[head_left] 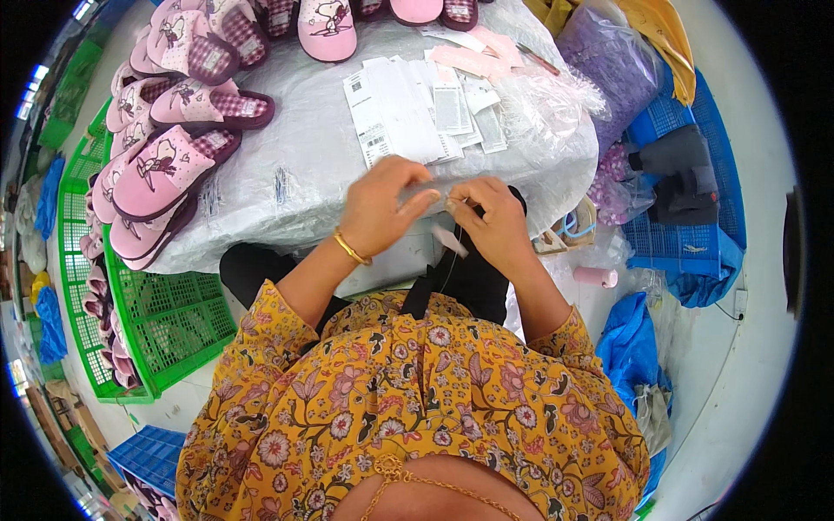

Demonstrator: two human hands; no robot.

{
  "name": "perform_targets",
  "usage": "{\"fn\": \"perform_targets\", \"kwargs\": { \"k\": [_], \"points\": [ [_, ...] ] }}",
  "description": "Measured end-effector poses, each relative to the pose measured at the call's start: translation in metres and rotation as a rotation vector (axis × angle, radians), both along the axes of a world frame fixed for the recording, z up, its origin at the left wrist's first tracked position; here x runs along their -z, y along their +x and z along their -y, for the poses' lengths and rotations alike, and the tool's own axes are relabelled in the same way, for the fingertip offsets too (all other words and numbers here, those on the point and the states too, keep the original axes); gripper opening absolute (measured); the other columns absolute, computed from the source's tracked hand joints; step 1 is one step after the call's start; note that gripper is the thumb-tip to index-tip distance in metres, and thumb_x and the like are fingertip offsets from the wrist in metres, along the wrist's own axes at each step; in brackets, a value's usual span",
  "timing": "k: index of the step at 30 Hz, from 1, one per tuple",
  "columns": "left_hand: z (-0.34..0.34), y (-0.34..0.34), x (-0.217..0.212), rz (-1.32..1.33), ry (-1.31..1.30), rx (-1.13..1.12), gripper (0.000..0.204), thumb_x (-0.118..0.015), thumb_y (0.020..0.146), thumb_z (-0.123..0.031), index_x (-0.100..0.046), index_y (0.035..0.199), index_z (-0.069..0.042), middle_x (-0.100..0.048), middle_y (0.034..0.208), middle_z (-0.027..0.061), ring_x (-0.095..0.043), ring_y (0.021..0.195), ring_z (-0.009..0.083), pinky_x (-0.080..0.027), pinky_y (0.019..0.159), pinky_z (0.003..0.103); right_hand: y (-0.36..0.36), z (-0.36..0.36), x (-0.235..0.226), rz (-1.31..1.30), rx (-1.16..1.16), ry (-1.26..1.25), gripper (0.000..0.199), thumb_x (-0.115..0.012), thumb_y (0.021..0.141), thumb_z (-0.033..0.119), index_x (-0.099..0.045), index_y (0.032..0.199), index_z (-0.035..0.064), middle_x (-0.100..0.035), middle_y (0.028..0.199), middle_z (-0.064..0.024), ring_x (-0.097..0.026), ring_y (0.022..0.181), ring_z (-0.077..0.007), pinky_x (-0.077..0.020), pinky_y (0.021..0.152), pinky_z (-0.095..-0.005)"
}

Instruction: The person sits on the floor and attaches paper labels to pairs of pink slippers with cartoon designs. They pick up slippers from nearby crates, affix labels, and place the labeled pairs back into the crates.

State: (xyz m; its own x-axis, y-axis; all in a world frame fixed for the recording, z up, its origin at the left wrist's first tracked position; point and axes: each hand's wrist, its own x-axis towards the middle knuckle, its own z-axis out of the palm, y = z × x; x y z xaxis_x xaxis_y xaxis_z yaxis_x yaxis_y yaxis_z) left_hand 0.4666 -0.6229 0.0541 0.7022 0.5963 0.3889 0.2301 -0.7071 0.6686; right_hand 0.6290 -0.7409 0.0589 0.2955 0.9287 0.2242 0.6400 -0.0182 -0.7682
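Note:
My left hand (387, 207), with a gold bangle at its wrist, hovers at the table's near edge. Its fingers are curved and apart, and nothing shows in them. Close beside it, my right hand (493, 221) pinches a thin thread (448, 276) that hangs down over my lap. A small pale piece (450, 240), blurred, dangles just below the right fingers; whether it is a tag I cannot tell. Paper labels (400, 117) lie on the plastic-covered table (300, 130) right beyond my hands. Pink slippers (165, 169) with dark soles and checked linings are piled at the left.
A green crate (178, 321) stands left of the table, with slippers beside it. At the right are a blue basket (730, 174) holding dark items, a bag of purple material (608, 65) and a pink spool (595, 276). A pen (539, 59) lies beyond the labels.

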Motion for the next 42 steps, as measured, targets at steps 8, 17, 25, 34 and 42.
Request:
{"fn": "perform_targets", "kwargs": {
  "k": [8, 17, 25, 34, 42],
  "points": [
    [-0.021, -0.033, 0.033, -0.177, 0.436, -0.151, 0.043, -0.068, 0.075, -0.014, -0.059, 0.115, -0.003, -0.057, 0.121, 0.0122, -0.054, 0.109, 0.0266, -0.042, 0.091, 0.037, -0.004, -0.003, 0.012, -0.219, -0.015, 0.024, 0.01, -0.066, 0.08, 0.011, -0.063, 0.086, 0.0037, -0.061, 0.084, -0.0076, -0.058, 0.075, -0.0186, -0.0467, 0.065, -0.029],
    [-0.01, -0.049, 0.024, 0.094, 0.501, -0.139, 0.029, -0.062, 0.071, 0.003, -0.066, 0.099, -0.005, -0.068, 0.099, 0.0076, -0.064, 0.093, 0.0252, -0.045, 0.079, 0.035, -0.028, -0.014, 0.014, -0.581, -0.005, 0.003, 0.015, -0.062, 0.088, 0.014, -0.059, 0.091, -0.0004, -0.06, 0.081, -0.0021, -0.055, 0.071, -0.0079, -0.0467, 0.066, -0.0242],
    [0.022, -0.068, 0.018, 0.147, 0.461, 0.065, 0.027, -0.07, 0.074, -0.007, -0.065, 0.1, -0.005, -0.067, 0.103, 0.0081, -0.063, 0.095, 0.0266, -0.048, 0.077, 0.034, -0.046, -0.039, 0.027, -0.874, 0.074, 0.014, 0.016, -0.06, 0.091, 0.014, -0.056, 0.096, -0.0002, -0.061, 0.084, -0.0026, -0.055, 0.074, -0.0064, -0.047, 0.07, -0.0208],
    [0.021, -0.06, 0.019, 0.397, -1.154, -0.018, 0.013, -0.062, 0.087, -0.008, -0.06, 0.098, -0.001, -0.062, 0.09, 0.0008, -0.055, 0.079, 0.0045, -0.044, 0.072, 0.02, -0.07, -0.021, 0.007, -0.558, 0.006, 0.056, 0.012, -0.065, 0.087, 0.011, -0.061, 0.093, 0.0013, -0.062, 0.081, -0.0028, -0.055, 0.069, -0.0074, -0.0461, 0.062, -0.023],
    [0.025, -0.061, 0.0, 0.251, -1.05, -0.028, 0.007, -0.065, 0.086, -0.009, -0.063, 0.088, -0.002, -0.06, 0.077, -0.0031, -0.05, 0.068, 0.0017, -0.042, 0.061, 0.018, -0.06, -0.015, -0.019, 0.379, -0.041, 0.468, 0.016, -0.07, 0.072, 0.005, -0.063, 0.086, 0.0075, -0.064, 0.101, -0.0039, -0.058, 0.095, -0.0247, -0.0459, 0.082, -0.0351]
  ]
}}
